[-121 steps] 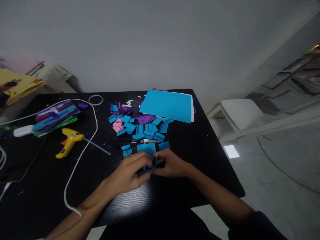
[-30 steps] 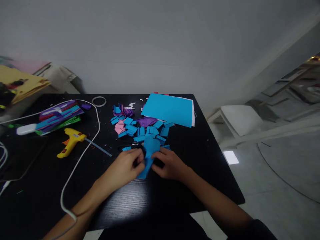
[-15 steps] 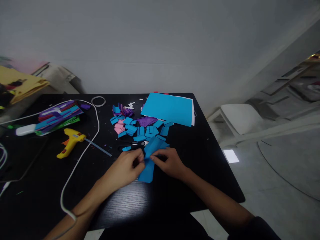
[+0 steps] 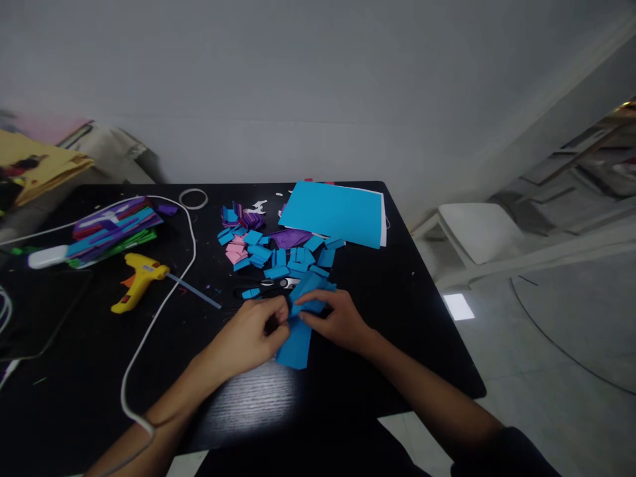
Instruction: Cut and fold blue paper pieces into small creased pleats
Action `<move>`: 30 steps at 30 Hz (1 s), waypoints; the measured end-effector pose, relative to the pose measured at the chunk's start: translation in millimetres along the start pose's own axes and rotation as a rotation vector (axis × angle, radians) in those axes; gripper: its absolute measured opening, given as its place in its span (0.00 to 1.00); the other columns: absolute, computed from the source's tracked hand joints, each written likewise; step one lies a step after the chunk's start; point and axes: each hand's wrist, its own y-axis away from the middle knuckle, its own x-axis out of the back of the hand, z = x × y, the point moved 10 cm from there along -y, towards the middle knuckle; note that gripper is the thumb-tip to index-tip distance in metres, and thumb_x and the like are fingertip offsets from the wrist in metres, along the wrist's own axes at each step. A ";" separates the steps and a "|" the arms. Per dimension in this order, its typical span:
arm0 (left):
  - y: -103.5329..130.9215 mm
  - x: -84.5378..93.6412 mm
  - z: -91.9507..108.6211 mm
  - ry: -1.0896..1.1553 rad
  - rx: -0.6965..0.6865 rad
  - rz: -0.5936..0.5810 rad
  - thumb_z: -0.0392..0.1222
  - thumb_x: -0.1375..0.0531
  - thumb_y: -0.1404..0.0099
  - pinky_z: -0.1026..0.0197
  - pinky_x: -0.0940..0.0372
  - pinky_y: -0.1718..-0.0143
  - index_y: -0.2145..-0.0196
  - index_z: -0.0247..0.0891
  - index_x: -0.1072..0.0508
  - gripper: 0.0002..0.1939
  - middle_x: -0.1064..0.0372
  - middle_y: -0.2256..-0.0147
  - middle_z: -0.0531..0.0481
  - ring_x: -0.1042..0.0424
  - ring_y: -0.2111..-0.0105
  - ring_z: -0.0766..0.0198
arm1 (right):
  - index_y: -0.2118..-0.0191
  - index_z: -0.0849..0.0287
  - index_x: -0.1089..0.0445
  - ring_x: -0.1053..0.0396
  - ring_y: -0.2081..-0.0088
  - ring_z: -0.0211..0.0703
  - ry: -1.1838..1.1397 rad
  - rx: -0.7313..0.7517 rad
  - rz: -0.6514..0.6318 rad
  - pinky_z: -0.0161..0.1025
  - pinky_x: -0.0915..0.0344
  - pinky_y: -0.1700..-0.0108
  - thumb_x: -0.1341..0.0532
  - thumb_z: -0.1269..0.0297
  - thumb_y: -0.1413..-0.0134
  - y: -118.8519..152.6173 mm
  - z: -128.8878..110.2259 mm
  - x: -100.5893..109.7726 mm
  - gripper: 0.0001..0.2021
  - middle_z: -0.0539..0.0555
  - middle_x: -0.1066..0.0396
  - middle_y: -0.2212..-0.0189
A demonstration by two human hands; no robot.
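A long strip of blue paper is between my hands above the black table. My left hand is closed, thumb against curled fingers, on the strip's left edge. From the other side, my right hand has its thumb and forefinger on the strip's middle, the forefinger lying across the paper. Just beyond are many small folded blue paper pieces and a few pink ones. Scissors lie behind the strip, partly covered by it.
A blue sheet lies on white paper at the back. At left are a yellow glue gun with a glue stick, a bundle of coloured strips and a white cable crossing my left forearm. A white stool stands right.
My right forefinger has stretched out farther over the blue strip, away from the thumb. The strip's near end has shifted slightly right and toward me. My left hand has hardly moved.
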 end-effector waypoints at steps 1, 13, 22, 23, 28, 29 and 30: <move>0.2 -1.0 0.0 0.006 -0.006 -0.009 0.32 0.44 0.39 0.65 0.45 0.74 0.71 0.40 0.35 0.05 0.37 0.78 0.59 0.37 0.78 0.68 | 0.62 0.53 0.18 0.26 0.71 0.39 -0.002 -0.005 -0.001 0.34 0.34 0.64 0.30 0.71 0.50 -0.1 0.8 0.0 0.08 0.48 0.20 0.71; -8.1 16.0 -18.1 0.166 0.037 0.141 0.47 0.41 0.30 0.65 0.39 0.70 0.63 0.39 0.28 0.09 0.32 0.72 0.55 0.33 0.72 0.65 | 0.66 0.55 0.17 0.22 0.68 0.42 -0.231 -0.146 -0.052 0.35 0.30 0.63 0.29 0.70 0.51 -1.1 10.2 -0.7 0.05 0.49 0.18 0.69; -12.2 -6.8 -24.5 0.374 0.074 -0.064 0.47 0.40 0.31 0.63 0.32 0.69 0.69 0.37 0.27 0.12 0.28 0.74 0.53 0.28 0.73 0.65 | 0.65 0.55 0.18 0.20 0.63 0.44 -0.279 -0.129 -0.143 0.37 0.27 0.57 0.29 0.70 0.49 -0.3 7.7 -7.5 0.05 0.51 0.17 0.66; -12.1 -7.2 -24.7 0.379 0.082 -0.072 0.47 0.40 0.32 0.64 0.32 0.70 0.69 0.37 0.27 0.12 0.28 0.75 0.53 0.28 0.73 0.65 | 0.65 0.56 0.18 0.20 0.63 0.44 -0.284 -0.127 -0.151 0.37 0.27 0.57 0.29 0.70 0.49 0.0 7.9 -8.5 0.05 0.51 0.17 0.66; -11.3 -12.8 -24.7 0.443 0.120 -0.138 0.44 0.37 0.36 0.64 0.33 0.71 0.71 0.36 0.27 0.09 0.26 0.74 0.53 0.28 0.75 0.66 | 0.66 0.56 0.18 0.20 0.63 0.44 -0.288 -0.129 -0.178 0.37 0.27 0.58 0.29 0.70 0.49 0.9 6.5 -11.4 0.04 0.51 0.17 0.66; -11.3 -13.5 -24.9 0.451 0.123 -0.144 0.44 0.37 0.36 0.65 0.34 0.71 0.71 0.37 0.27 0.09 0.26 0.74 0.53 0.28 0.75 0.66 | 0.66 0.56 0.18 0.21 0.63 0.44 -0.285 -0.126 -0.182 0.37 0.28 0.58 0.29 0.70 0.49 0.8 5.6 -11.6 0.04 0.51 0.18 0.67; -11.3 -14.0 -25.4 0.457 0.127 -0.147 0.44 0.37 0.36 0.65 0.34 0.71 0.71 0.37 0.27 0.09 0.27 0.74 0.53 0.28 0.75 0.66 | 0.66 0.56 0.18 0.21 0.63 0.43 -0.282 -0.121 -0.187 0.36 0.28 0.59 0.29 0.70 0.49 0.7 4.5 -11.8 0.04 0.50 0.18 0.67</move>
